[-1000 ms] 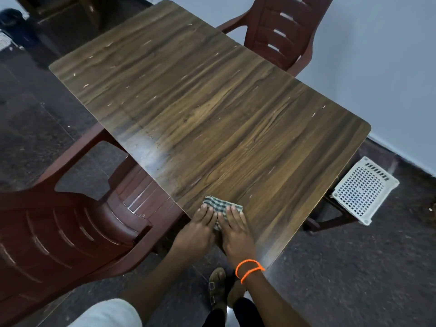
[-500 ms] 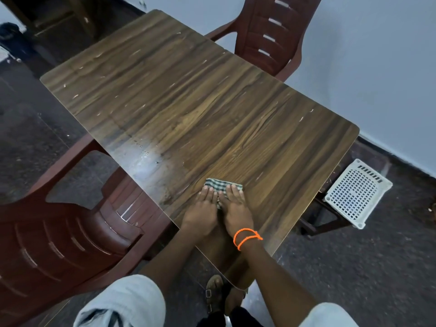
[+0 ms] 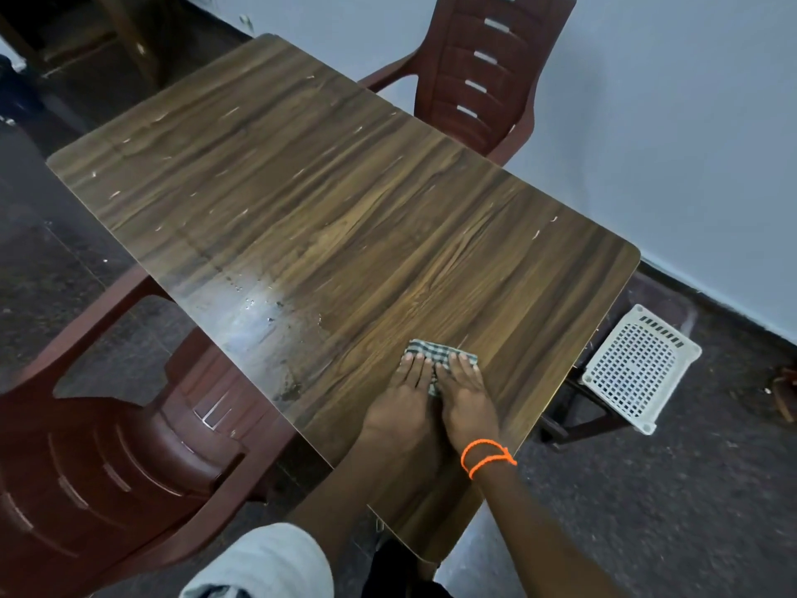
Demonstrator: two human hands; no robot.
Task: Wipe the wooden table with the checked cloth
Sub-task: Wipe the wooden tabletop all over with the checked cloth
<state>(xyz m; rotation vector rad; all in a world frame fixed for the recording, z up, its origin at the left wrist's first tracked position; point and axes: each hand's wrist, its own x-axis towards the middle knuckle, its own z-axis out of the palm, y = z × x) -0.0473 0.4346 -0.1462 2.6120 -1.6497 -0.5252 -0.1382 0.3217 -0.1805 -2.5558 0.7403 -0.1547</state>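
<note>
The wooden table (image 3: 345, 217) fills most of the view, its long top dark brown with a shiny wet patch near the left edge. A maroon plastic chair (image 3: 99, 468) stands against the left side of the table, and a second chair of the same kind (image 3: 478, 75) stands at the far side of it, before the pale wall. A white perforated plastic stool (image 3: 638, 369) sits just beyond the right corner of the table, lower than the top. On the table, near its right near corner, lies the folded checked cloth (image 3: 435, 353) — both hands press on it. The left hand (image 3: 405, 403) and the right hand (image 3: 465, 399) lie side by side, touching, fingers straight and flat on the cloth, not curled around it. An orange thread bracelet (image 3: 485, 457) circles the right wrist.
</note>
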